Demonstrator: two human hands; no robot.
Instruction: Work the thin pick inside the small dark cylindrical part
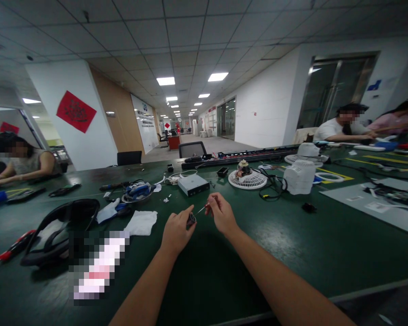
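Note:
My left hand is closed round a small dark round part with a metallic-looking rim. Its exact kind is too small to tell. Pinched in the fingers of my right hand is a small screwdriver with a reddish handle. The thin screwdriver shaft points left and down, its tip close to the round part; I cannot tell whether they touch. Both hands are above the green table. Just beyond them lies a silver optical drive.
White fan parts and a white housing stand at the right. A black headband-like frame, a white cloth and a red-black screwdriver lie left. A grey panel lies far right. Other people sit at both sides.

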